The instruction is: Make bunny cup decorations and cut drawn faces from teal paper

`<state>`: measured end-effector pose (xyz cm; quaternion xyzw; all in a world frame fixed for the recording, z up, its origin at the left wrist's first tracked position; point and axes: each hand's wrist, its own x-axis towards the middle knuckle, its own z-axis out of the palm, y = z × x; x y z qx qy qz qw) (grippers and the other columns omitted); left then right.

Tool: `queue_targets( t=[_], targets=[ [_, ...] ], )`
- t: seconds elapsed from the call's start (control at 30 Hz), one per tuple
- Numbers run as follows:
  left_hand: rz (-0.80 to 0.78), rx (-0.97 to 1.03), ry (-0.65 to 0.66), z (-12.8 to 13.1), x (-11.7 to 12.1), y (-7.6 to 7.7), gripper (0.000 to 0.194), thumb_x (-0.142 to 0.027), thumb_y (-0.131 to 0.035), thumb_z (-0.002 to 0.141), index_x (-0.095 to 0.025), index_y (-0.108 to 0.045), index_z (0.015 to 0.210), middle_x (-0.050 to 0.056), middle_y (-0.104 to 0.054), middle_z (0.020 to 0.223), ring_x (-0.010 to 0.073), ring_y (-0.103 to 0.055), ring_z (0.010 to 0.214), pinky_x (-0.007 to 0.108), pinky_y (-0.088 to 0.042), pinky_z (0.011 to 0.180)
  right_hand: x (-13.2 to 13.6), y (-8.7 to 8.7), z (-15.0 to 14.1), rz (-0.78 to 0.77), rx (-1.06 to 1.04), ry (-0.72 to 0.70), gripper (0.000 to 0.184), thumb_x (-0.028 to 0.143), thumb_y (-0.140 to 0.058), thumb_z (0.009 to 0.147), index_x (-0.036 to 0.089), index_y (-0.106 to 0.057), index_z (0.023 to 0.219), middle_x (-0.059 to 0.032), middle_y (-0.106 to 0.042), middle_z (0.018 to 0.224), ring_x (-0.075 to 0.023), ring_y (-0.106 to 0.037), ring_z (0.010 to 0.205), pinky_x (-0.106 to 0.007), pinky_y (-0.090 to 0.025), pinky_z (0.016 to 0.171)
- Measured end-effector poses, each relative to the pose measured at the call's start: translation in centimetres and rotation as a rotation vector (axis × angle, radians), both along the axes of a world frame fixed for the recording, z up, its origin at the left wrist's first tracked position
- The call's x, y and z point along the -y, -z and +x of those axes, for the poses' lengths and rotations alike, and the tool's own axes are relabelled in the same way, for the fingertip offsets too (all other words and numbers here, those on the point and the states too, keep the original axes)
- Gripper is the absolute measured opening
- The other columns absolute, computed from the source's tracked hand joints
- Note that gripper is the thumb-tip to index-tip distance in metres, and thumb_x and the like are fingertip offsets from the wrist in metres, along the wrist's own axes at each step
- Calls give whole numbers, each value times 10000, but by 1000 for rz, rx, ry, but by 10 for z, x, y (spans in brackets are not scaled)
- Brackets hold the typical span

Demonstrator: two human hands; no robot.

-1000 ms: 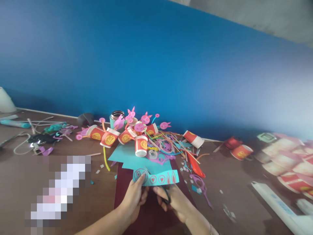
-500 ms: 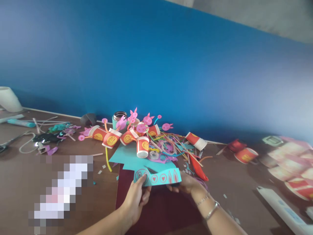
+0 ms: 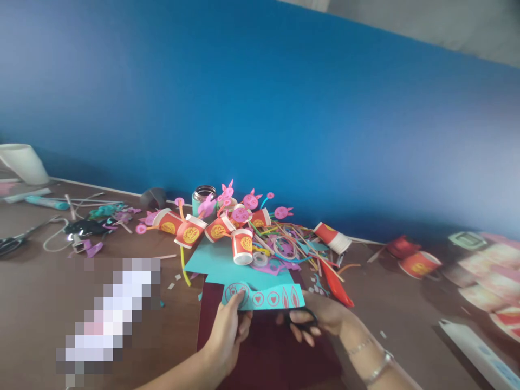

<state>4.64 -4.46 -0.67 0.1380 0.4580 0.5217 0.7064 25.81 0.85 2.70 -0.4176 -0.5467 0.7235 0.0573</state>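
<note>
My left hand (image 3: 229,330) pinches the left end of a turquoise paper strip (image 3: 264,299), thumb on top. Red outlines on the strip show a face, two circles with hearts and two pointed ear shapes. Under the strip's right end, my right hand (image 3: 320,314) has its fingers in the black loops of a pair of scissors (image 3: 304,319); the blades are mostly hidden behind the paper. Just beyond lies a larger turquoise sheet (image 3: 219,262), on a dark red board (image 3: 268,352) below my hands. Red paper cups (image 3: 242,246) with pink paper animal faces (image 3: 252,201) stand and lie behind.
Colourful pipe cleaners and scraps (image 3: 292,249) heap behind the sheet, near a red balloon (image 3: 337,284). To the right are stacked cups (image 3: 332,237) and a white power strip (image 3: 475,352). A turquoise flask (image 3: 203,200) stands near the blue wall (image 3: 260,108). A pixelated patch covers the left.
My right hand has shifted slightly right and turned, so the black scissor loop shows more below the strip. My left hand keeps its pinch. The whole view has shifted slightly.
</note>
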Motion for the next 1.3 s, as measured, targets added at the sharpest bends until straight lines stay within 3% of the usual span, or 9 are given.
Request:
queue_targets(
  t=[0.07,0.17,0.23,0.37,0.57,0.67,0.87,1.1,1.3],
  targets=[
    [3,1,-7,1,0,2,386,-514,-647,628,-191,-434,626,-65,-487,432,5,-235,291,178,-88,353,-1,-21,16,31,65,-72,429,445,-667,733,70,-651,941,-25,-651,570,-46,-512,340,-128,-245,298],
    [-2,11,-13,2,1,3,382,-504,-652,627,-193,-431,622,-58,-502,435,5,-239,284,178,-80,354,-13,-47,32,16,145,-50,361,391,-660,751,91,-656,951,-17,-664,578,-43,-504,317,-123,-262,289],
    [1,27,-23,2,2,2,382,-498,-660,625,-190,-434,618,-61,-495,426,3,-237,284,180,-81,357,-26,-53,30,59,155,-55,261,360,-631,761,100,-653,753,-13,-642,529,-40,-490,309,-124,-252,286],
    [6,65,-25,2,2,-1,418,-520,-682,601,-189,-428,586,-83,-416,367,3,-216,282,185,-89,359,-47,-40,5,11,174,-137,212,256,-552,727,135,-607,563,26,-549,403,-52,-458,292,-136,-233,279],
    [-23,81,-16,4,3,0,425,-530,-674,621,-196,-412,603,-78,-432,378,4,-210,285,188,-85,363,-66,-15,-25,-68,227,-185,197,248,-555,728,128,-676,628,40,-540,405,-49,-404,318,-151,-262,311],
    [-56,69,-19,5,5,0,438,-530,-687,605,-203,-397,623,-82,-441,381,5,-209,284,187,-84,367,-72,-13,-38,-77,180,-198,137,234,-671,664,111,-704,715,57,-549,469,-22,-373,353,-135,-235,320],
    [-42,97,-25,5,6,-1,454,-543,-696,559,-201,-404,623,-81,-449,384,1,-199,282,195,-84,367,-84,-11,-55,-84,92,-291,264,277,-723,637,78,-713,809,76,-504,460,6,-302,327,-116,-167,292],
    [-25,137,-132,3,5,-4,435,-468,-700,574,-213,-348,600,-128,-308,382,-3,-155,298,193,-95,370,-104,-6,-58,-122,70,-429,312,253,-699,656,71,-705,909,38,-604,488,-26,-426,327,-110,-274,302],
    [-7,128,-150,1,3,-3,414,-452,-683,581,-214,-344,588,-129,-266,390,1,-160,294,186,-97,358,-105,-4,-74,-111,54,-466,292,280,-680,681,80,-706,893,25,-622,514,-30,-470,340,-107,-252,295]
  ],
)
